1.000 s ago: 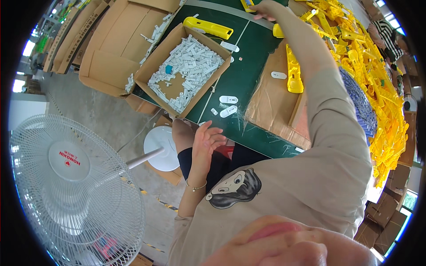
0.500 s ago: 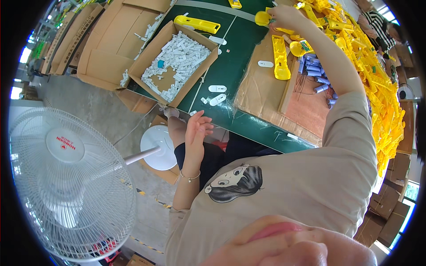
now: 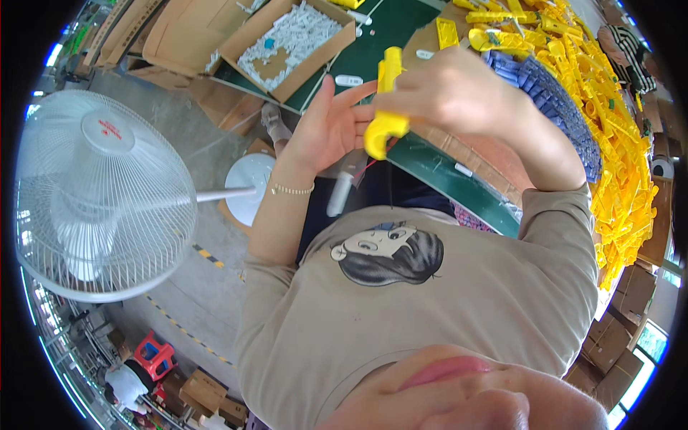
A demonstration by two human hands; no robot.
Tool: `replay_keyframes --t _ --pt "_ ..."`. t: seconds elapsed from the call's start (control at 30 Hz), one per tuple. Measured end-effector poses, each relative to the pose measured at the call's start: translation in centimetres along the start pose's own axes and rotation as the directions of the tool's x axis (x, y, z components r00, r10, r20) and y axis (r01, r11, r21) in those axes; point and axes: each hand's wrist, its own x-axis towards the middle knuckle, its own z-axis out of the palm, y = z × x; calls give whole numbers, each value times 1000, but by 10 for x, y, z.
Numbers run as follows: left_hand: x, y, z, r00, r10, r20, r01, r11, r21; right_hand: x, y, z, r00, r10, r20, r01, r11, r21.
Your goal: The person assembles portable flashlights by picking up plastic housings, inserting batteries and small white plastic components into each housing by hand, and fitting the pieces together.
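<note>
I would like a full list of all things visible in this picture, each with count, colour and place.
Yellow plastic part: one, held between both hands.
Open cardboard box of small white pieces: one, brown, on the table at upper left.
Green table: one, top centre.
Pile of yellow plastic parts: many, right side.
Stack of blue pieces: several, beside the yellow pile.
White standing fan: one, left, on the floor.
Beige printed shirt: one, centre.
Left hand: open, bracelet at the wrist, touching the part.
Right hand: gripping the part.
</note>
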Motion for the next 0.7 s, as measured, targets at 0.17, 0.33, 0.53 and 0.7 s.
replay_keyframes --t 0.17,0.33,0.53,0.7 --pt "-3 -23 1 993 -74 -88 42 947 -318 2 -35 31 998 49 -41 -52 995 -81" --pt "-11 -28 -14 974 191 125 -109 870 -481 -20 -31 32 830 457 -319 -303 850 430" --pt "-15 -20 -7 926 324 192 -220 878 -425 -21 -65 102 726 536 430 -630 268 729" --pt "-23 -18 -14 885 403 232 -277 857 -434 -28 -67 120 780 348 520 -593 146 792"
